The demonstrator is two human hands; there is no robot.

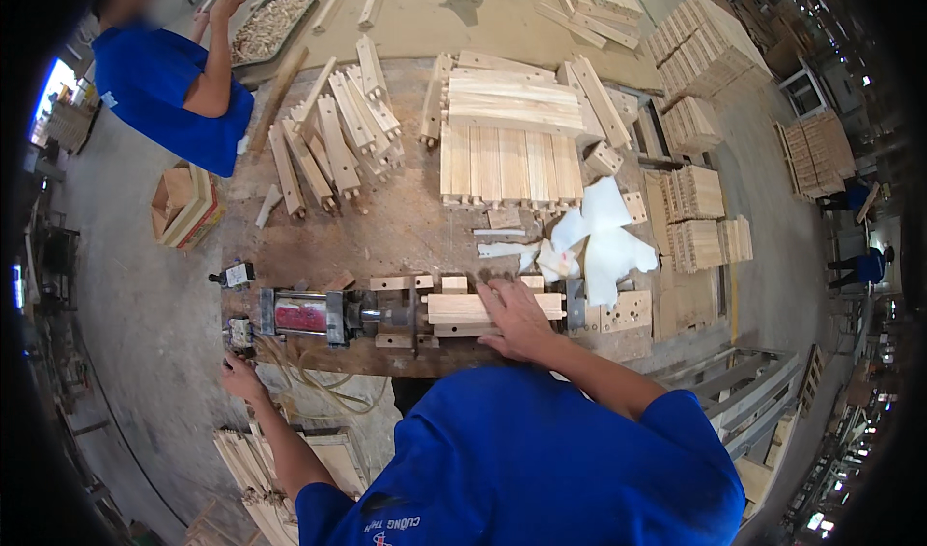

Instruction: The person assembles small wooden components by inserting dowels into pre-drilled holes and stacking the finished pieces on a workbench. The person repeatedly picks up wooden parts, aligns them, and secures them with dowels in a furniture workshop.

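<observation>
A pneumatic press with a red-and-silver cylinder (pixel 301 316) lies along the table's near edge. Right of its ram, a pale wooden block (pixel 454 308) with small dowels at its ends sits between wooden guide pieces (pixel 401 282). My right hand (pixel 519 322) rests on top of this block, fingers spread and flat, gripping nothing. At the table's left corner, my left hand (pixel 244 380) has its fingers closed at the small lever of a hand valve (pixel 239 334). Part of that lever is hidden by the fingers.
Stacked wooden bars (pixel 512 165) stand behind the press, with loose doweled bars (pixel 338 140) to their left. Crumpled white foam sheets (pixel 603 237) lie at right. A co-worker in blue (pixel 164 87) handles pieces by a dowel tray (pixel 275 27). Hoses (pixel 328 392) hang below the edge.
</observation>
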